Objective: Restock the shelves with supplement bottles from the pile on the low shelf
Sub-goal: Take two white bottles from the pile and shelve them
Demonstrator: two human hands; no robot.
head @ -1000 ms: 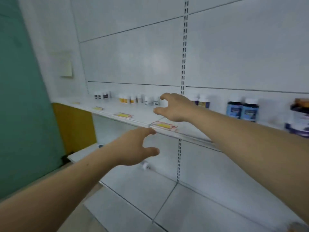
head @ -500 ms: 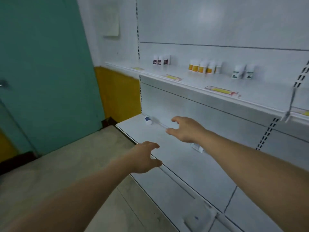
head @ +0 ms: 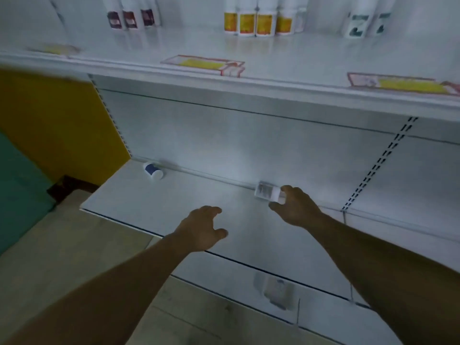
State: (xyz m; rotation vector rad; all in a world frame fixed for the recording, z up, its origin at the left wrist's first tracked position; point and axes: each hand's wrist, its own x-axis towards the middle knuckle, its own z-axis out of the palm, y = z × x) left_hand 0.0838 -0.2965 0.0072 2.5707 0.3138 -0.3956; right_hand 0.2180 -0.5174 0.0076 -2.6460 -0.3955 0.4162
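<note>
A white bottle with a dark label (head: 267, 194) lies on its side at the back of the low shelf (head: 154, 207). My right hand (head: 295, 207) is at its cap end, thumb and fingers curling round it. My left hand (head: 202, 227) hovers over the front of the low shelf, fingers loosely spread, holding nothing. A second bottle with a blue label (head: 153, 170) lies on its side at the shelf's back left corner.
The upper shelf (head: 273, 78) carries dark-labelled bottles (head: 130, 18), yellow-labelled bottles (head: 256, 23) and green-labelled bottles (head: 366, 26), with price tags (head: 204, 64) along its front edge. A yellow and teal wall (head: 49, 125) stands at the left. Floor lies below.
My view has dropped from the upper shelf to the low shelf. Both hands came down; my right hand has reached the lying bottle and closed round its end.
</note>
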